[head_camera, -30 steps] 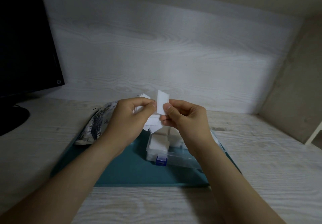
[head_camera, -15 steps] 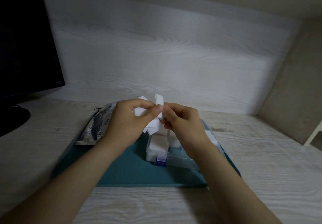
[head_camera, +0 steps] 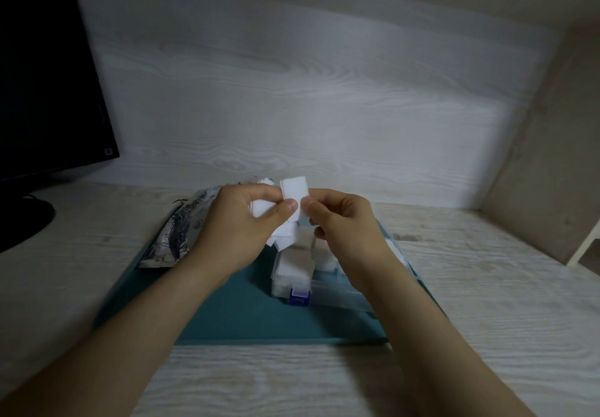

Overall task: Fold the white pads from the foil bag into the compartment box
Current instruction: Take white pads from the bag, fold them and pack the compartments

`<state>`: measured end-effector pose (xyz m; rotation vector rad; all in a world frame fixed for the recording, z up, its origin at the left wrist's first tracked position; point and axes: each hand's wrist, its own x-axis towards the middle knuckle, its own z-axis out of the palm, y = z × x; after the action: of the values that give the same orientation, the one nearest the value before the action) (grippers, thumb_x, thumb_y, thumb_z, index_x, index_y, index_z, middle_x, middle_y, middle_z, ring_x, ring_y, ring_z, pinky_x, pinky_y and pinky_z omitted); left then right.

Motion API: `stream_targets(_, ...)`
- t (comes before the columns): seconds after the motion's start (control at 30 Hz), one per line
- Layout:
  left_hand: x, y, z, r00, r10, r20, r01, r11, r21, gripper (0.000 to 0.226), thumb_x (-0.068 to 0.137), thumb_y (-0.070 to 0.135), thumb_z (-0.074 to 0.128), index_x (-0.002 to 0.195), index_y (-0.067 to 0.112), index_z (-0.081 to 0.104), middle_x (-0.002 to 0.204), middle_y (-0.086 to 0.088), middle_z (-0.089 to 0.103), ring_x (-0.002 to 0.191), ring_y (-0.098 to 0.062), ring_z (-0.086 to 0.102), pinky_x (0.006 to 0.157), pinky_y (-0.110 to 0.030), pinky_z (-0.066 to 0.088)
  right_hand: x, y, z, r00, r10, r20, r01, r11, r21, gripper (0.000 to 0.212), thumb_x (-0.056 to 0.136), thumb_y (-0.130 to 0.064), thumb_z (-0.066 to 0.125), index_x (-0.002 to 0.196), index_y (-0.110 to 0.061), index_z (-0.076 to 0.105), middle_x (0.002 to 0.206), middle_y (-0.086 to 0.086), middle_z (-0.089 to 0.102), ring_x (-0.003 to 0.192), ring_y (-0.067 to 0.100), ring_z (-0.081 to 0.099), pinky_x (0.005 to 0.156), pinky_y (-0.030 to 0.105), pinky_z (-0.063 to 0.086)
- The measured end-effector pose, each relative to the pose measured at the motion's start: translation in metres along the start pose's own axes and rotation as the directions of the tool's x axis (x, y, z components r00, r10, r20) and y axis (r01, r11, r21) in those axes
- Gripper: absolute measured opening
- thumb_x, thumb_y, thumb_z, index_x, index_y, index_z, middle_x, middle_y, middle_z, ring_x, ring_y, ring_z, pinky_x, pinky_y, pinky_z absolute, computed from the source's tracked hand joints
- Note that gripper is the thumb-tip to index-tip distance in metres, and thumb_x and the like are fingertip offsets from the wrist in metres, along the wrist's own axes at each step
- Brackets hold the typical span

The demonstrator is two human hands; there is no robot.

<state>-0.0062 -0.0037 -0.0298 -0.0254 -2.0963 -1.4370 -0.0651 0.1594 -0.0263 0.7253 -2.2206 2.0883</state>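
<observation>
Both the left hand [head_camera: 238,226] and right hand [head_camera: 345,226] pinch one white pad [head_camera: 293,191] above the compartment box [head_camera: 336,291], which sits on a teal mat [head_camera: 233,312] beside the foil bag [head_camera: 181,231]. Pale wood-grain surface [head_camera: 487,286]; black monitor [head_camera: 42,75] far left.

Forearms converge forward; left hand [head_camera: 237,225] and right hand [head_camera: 344,226] meet, thumbs and fingers pinching white pad [head_camera: 293,189].

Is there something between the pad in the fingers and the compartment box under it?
Only the spare pads gripped in the left hand hang between the pinched pad and the compartment box. The right hand covers part of the box.
</observation>
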Motion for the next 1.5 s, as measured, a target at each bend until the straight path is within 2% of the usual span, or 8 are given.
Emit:
stream_targets(0.17,0.001,0.004,-0.004,0.987,-0.071,0.141,0.076,0.997,-0.026,0.054,0.088,-0.007,0.06,0.106,0.04,0.08,0.104,0.02,0.075,0.093,-0.006,0.07,0.079,-0.031,0.058,0.005,-0.004,-0.005,0.99,0.037,-0.136,-0.014,0.985,0.17,0.025,0.1,-0.002,0.052,0.083,-0.009,0.069,0.075,0.006,0.067,0.075,0.019,0.061,0.073,0.034,0.048)
stream_targets(0.27,0.0,0.002,-0.004,0.975,-0.032,0.219,0.028,0.999,0.024,0.065,0.089,-0.006,0.06,0.123,0.048,0.068,0.129,0.029,0.063,0.121,0.003,0.058,0.1,-0.027,0.049,0.005,-0.004,-0.008,0.989,0.012,-0.145,0.017,0.981,0.191,0.03,0.097,0.005,0.046,0.076,-0.01,0.061,0.068,0.005,0.055,0.068,0.018,0.048,0.066,0.031,0.04)
stream_targets(0.33,-0.002,0.001,-0.005,0.968,-0.035,0.249,0.022,0.998,0.053,0.065,0.092,-0.004,0.062,0.128,0.051,0.058,0.135,0.027,0.057,0.123,0.01,0.052,0.1,-0.019,0.044,0.004,-0.006,-0.008,0.991,-0.061,-0.117,0.076,0.989,0.127,0.03,0.095,0.008,0.045,0.077,-0.009,0.062,0.067,0.002,0.053,0.063,0.012,0.046,0.062,0.023,0.039)
stream_targets(0.43,-0.001,0.0,-0.005,0.962,-0.061,0.265,0.051,0.998,0.041,0.064,0.093,-0.004,0.063,0.128,0.048,0.051,0.121,0.004,0.067,0.103,-0.012,0.069,0.089,-0.032,0.061,0.003,-0.008,-0.006,0.979,-0.203,-0.037,0.203,0.979,-0.006,0.029,0.096,0.008,0.048,0.085,-0.007,0.071,0.074,-0.003,0.066,0.067,0.005,0.057,0.064,0.015,0.047)
stream_targets(0.73,0.0,-0.007,-0.007,0.942,-0.048,0.333,0.044,0.999,0.02,0.067,0.096,-0.003,0.068,0.137,0.046,0.048,0.121,-0.002,0.071,0.109,-0.017,0.072,0.1,-0.047,0.06,0.005,0.007,-0.006,0.933,-0.349,0.089,0.355,0.848,-0.394,0.029,0.1,-0.015,0.062,0.112,-0.034,0.081,0.103,-0.016,0.077,0.09,0.004,0.065,0.077,0.02,0.049)
stream_targets(0.93,0.002,-0.01,-0.009,0.939,-0.065,0.338,0.033,0.994,0.101,0.076,0.09,0.012,0.08,0.139,0.056,0.044,0.135,0.009,0.06,0.133,-0.017,0.056,0.115,-0.047,0.047,0.004,0.015,-0.004,0.905,-0.404,0.134,0.39,0.659,-0.643,0.028,0.102,-0.034,0.063,0.127,-0.045,0.07,0.105,-0.012,0.064,0.105,0.016,0.053,0.094,0.041,0.046)
stream_targets(1.27,0.002,-0.005,-0.012,0.952,-0.028,0.303,0.006,0.997,0.071,0.075,0.093,-0.002,0.072,0.135,0.054,0.046,0.114,0.001,0.073,0.1,-0.017,0.073,0.094,-0.044,0.063,0.007,0.011,-0.005,0.859,-0.509,0.052,0.441,0.685,-0.58,0.013,0.092,-0.02,0.079,0.103,-0.027,0.08,0.099,-0.013,0.071,0.093,0.001,0.062,0.078,0.006,0.042)
stream_targets(1.5,0.006,-0.01,-0.012,0.961,-0.042,0.273,0.029,0.998,0.051,0.071,0.092,-0.003,0.072,0.129,0.055,0.051,0.118,0.006,0.072,0.1,-0.012,0.074,0.091,-0.036,0.062,0.01,0.006,-0.014,0.887,-0.454,-0.091,0.402,0.852,-0.335,0.007,0.097,-0.013,0.074,0.099,-0.018,0.077,0.088,-0.012,0.077,0.084,0.008,0.073,0.076,0.022,0.058)
